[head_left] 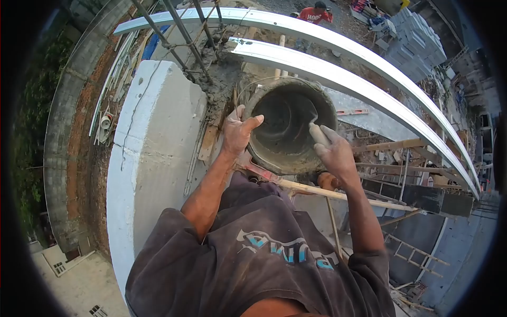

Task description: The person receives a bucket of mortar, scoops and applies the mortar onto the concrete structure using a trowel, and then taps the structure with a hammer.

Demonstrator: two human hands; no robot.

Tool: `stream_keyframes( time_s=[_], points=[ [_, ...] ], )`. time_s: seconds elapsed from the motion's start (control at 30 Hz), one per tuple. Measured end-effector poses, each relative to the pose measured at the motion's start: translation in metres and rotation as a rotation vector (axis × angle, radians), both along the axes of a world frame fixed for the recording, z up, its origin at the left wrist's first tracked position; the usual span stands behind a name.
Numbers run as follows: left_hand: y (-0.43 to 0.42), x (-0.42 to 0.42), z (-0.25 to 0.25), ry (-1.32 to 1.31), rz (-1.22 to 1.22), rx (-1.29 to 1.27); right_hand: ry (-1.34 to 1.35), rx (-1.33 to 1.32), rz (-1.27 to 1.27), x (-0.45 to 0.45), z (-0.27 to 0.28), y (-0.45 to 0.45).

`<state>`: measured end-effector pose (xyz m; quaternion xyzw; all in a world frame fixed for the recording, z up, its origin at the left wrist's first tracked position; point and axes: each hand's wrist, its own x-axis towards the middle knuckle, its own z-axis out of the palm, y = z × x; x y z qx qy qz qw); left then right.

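Mortar bucket: the round bucket (288, 166), directly in front of the person's torso; mouth facing up toward the viewer, rim and inner wall coated with grey mortar (277, 141); its support cannot be made out.
Right hand: the hand (335, 153) closed around the handle of a trowel (318, 134); shank reaching inside the bucket, blade outline hard to separate from the mortar.
Left hand: the hand (238, 132) at the bucket's left rim, thumb extended over the mouth; fingers partly hidden, so firmness of grip cannot be told.
Step in hand: judged to be working or gathering mortar with the trowel, the left hand apparently steadying.
Next move: seems to call for a level blade, a controlled wrist and a braced bucket, lest mortar spill.
Surroundings: pale wall (163, 150) at left; rebar (182, 34) and white metal channels (327, 64) beyond the bucket.
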<state>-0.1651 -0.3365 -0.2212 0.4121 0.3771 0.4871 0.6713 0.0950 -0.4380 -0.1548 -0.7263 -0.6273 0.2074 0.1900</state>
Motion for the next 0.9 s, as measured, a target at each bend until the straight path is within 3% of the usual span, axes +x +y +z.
stream_keyframes(
  time_s=[0.03, 0.13, 0.3, 0.4, 0.53, 0.77, 0.9],
  points=[
    [0.002, 0.005, 0.011, 0.029, -0.039, 0.038, -0.157, 0.085, 0.004, -0.018, -0.002, 0.002],
    [0.016, 0.010, 0.041, 0.125, -0.114, 0.151, -0.194, 0.051, 0.146, -0.049, 0.028, -0.007],
    [0.034, 0.007, 0.069, 0.052, -0.131, 0.209, -0.458, 0.003, 0.456, -0.018, 0.050, -0.030],
    [0.032, 0.005, 0.078, 0.046, -0.087, 0.240, -0.459, -0.053, 0.454, 0.010, 0.082, -0.033],
    [0.015, 0.013, 0.100, 0.093, -0.104, 0.292, -0.338, 0.278, 0.164, -0.010, 0.069, -0.023],
    [0.025, 0.011, 0.115, 0.160, -0.052, 0.396, -0.501, -0.033, 0.376, -0.007, 0.060, -0.049],
    [0.013, 0.014, 0.123, 0.241, -0.046, 0.406, -0.355, 0.173, 0.188, -0.011, 0.076, -0.038]
  ],
)
